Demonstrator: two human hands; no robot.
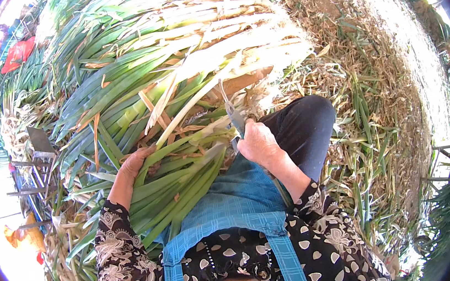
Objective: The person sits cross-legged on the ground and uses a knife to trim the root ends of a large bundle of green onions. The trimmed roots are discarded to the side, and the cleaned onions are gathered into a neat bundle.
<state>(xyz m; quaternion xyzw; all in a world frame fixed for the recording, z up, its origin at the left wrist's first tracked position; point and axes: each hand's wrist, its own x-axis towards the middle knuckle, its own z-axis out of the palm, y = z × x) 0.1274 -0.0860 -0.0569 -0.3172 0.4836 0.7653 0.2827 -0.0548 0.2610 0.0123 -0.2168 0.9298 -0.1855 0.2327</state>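
Your left hand [136, 163] curls round leek [193, 102], long axis diagonal, pale end upper right; right hand [260, 141] clasps grey tool [236, 119].

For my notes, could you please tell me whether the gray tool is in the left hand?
No, the right hand holds the gray tool, while the left hand grips green leaves.
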